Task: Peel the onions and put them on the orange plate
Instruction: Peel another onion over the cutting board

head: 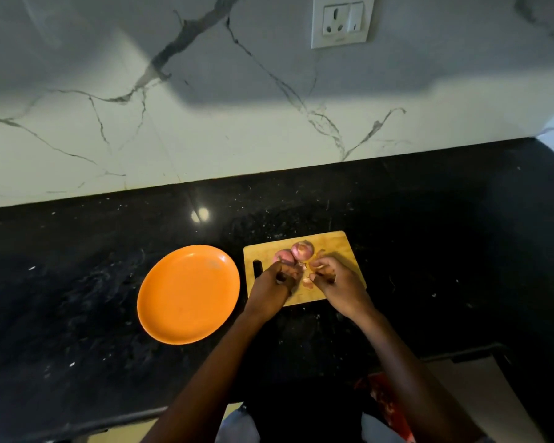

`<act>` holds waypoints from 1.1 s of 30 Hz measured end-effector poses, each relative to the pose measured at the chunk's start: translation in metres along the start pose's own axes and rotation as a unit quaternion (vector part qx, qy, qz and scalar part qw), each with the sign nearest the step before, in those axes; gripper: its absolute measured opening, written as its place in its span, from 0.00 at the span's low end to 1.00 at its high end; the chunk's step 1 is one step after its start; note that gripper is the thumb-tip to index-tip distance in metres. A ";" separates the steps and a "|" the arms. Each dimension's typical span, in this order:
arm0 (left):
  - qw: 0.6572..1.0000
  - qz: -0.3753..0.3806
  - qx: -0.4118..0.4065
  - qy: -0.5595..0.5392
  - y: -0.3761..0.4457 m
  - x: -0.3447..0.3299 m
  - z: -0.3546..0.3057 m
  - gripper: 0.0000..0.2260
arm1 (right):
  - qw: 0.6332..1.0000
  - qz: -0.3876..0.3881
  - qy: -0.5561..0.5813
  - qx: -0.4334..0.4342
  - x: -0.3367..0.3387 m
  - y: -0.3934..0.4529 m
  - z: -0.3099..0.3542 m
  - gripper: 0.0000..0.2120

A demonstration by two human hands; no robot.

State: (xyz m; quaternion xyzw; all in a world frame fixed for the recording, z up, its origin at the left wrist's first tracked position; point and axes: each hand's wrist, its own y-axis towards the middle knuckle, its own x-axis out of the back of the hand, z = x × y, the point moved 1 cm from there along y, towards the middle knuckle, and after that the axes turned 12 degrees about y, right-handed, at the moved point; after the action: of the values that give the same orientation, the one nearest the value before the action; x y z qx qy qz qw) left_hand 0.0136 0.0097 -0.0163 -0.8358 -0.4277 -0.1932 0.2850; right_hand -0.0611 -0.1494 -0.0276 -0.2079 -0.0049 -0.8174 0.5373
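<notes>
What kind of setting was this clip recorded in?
Most likely a home kitchen: a black stone countertop against a marble-patterned backsplash with a wall socket, and a wooden cutting board holding onions.

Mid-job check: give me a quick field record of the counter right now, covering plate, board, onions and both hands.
plate: orange plate on the black counter, left of the board, nothing on it
board: wooden cutting board, right of the plate
onions: two onions at the board's far side, touching each other
peel: loose skin pieces on the board between the hands
left hand: fingers curled over the board; what it grips is unclear
right hand: pinches a bit of skin
</notes>
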 end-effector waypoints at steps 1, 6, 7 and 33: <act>1.000 -0.003 0.000 0.001 0.000 0.000 0.002 0.05 | 1.000 -0.005 0.005 0.001 0.001 -0.002 -0.002 0.10; 0.999 -0.005 0.014 -0.034 -0.008 0.001 0.008 0.02 | 0.999 -0.033 0.011 0.012 0.009 -0.011 -0.005 0.08; 0.999 -0.003 0.015 -0.039 -0.008 0.000 0.011 0.02 | 0.999 -0.036 0.011 0.011 0.011 -0.013 -0.005 0.07; 0.998 0.056 -0.005 0.004 -0.041 -0.030 0.005 0.04 | 0.996 -0.073 0.043 -0.019 0.032 -0.056 -0.027 0.06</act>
State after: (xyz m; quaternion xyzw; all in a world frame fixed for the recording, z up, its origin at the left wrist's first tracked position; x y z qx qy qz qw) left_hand -0.0365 0.0146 -0.0244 -0.8590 -0.3786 -0.1822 0.2927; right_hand -0.1299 -0.1603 -0.0297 -0.1820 0.0185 -0.8627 0.4715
